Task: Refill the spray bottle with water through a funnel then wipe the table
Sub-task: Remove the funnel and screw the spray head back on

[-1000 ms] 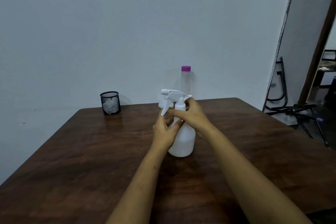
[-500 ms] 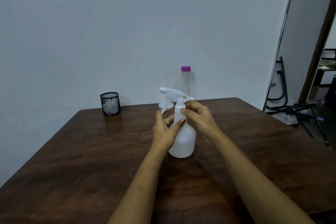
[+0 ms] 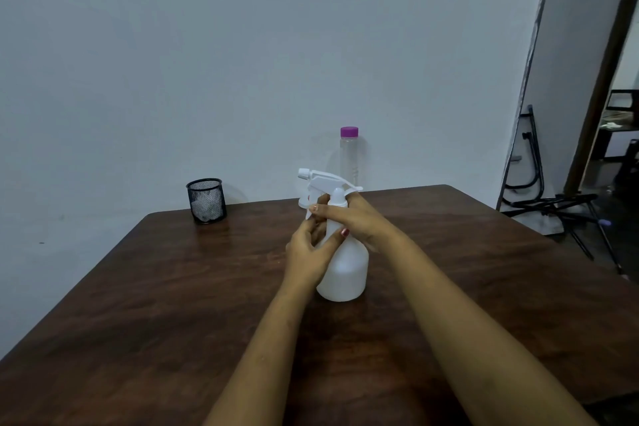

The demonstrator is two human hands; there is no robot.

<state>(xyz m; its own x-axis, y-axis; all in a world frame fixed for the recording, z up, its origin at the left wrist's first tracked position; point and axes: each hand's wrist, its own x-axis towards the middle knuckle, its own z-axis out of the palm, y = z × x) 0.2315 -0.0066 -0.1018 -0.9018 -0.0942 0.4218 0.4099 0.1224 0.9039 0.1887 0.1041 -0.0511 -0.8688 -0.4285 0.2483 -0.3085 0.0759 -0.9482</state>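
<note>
1. Table [image 3: 138, 304]: dark brown wood, glossy; 2 bare forearms are extended over it from the near edge.

2. Left hand [image 3: 306, 252]: wrapped round the shoulder of the spray bottle [image 3: 345, 273]. The thumb is laid across the front and the fingers are curled behind.

3. Spray bottle: white, translucent, set upright on the table near its middle. The fill level cannot be told.

4. Right hand [image 3: 356, 218]: closed round the neck of the spray bottle, just under the trigger head [image 3: 325, 180], with the fingers curled across the collar. The trigger head is seated on the neck, nozzle pointed left.

5. Small white item [image 3: 303, 201]: on the table behind the spray bottle, mostly hidden; its kind cannot be told.

6. Mesh cup [image 3: 206, 201]: black, upright near the far left edge, with something pale inside.

7. Clear bottle [image 3: 348, 162]: tall and slim, fitted with a purple cap [image 3: 349, 131], stood at the far edge by the wall [image 3: 242, 45].

8. Folding stand [image 3: 553, 204]: black, on the floor to the right, beyond the table.
</note>
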